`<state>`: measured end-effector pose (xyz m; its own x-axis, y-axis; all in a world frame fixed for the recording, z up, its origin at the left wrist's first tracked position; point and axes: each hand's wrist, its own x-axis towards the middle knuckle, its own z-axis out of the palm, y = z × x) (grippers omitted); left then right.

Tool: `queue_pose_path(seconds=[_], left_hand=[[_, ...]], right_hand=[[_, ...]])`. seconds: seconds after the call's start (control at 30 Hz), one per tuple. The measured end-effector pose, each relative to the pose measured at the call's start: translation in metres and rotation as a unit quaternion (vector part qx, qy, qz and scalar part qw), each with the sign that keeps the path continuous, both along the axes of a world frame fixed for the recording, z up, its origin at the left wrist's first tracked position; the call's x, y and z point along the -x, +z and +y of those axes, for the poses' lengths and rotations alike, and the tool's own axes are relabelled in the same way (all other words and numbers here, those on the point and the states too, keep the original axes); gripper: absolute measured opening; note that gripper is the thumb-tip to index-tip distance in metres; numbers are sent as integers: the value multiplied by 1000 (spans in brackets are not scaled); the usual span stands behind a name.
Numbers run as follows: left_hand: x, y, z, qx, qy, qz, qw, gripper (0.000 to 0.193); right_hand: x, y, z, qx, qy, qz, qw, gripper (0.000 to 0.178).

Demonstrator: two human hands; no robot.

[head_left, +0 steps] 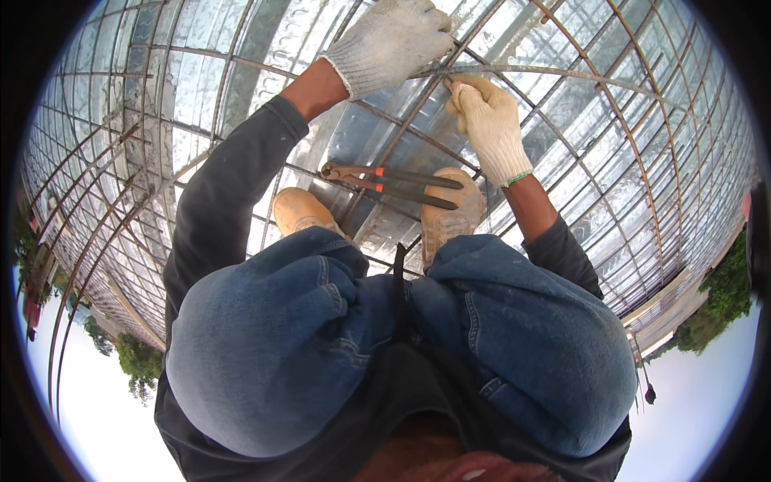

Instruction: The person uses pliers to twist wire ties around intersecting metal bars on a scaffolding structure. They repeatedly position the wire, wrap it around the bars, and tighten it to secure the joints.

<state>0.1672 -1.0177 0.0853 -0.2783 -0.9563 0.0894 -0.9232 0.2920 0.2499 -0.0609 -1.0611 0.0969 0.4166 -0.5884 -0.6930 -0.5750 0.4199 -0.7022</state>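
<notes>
My left hand [393,44], in a white knit glove, is curled closed beside a crossing of steel rebars. What its fingers hold, if anything, is hidden. Just right of that crossing, my right hand [488,122], in a cream glove with a green-edged cuff, has its thumb and fingers pinched together. Something thin sits at its fingertips, too small to name. A pale curved bar [554,71] runs rightward from between both hands. Nearer me, a pair of end-cutting pincers [393,183] with black and orange handles lies untouched, its handle ends over my right boot [451,210].
Rebar mesh [622,120] spreads to both sides above shiny ribbed metal decking [353,136]. Loose-ended bars [100,193] stick out at the left. My left boot [301,210] stands among the bars. Trees [138,361] show past the deck's edge.
</notes>
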Motion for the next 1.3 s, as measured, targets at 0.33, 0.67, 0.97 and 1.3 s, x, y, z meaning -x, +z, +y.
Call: queue_pose_path(seconds=[0.33,0.67,0.97,1.3], left_hand=[[32,-6,30,-131,157,61,977,32],[41,-14,62,-80,250,303,916,37],[46,-36,49,-22,245,309,919,32],[40,-41,59,16,160,334,929,34]], right_hand=[[-4,5,-4,-14,1,18,1000,40],[6,47,18,-83,-95,15,992,43],[1,55,33,-13,-25,-2,1000,48],[-12,71,25,-46,0,-20,999,52]])
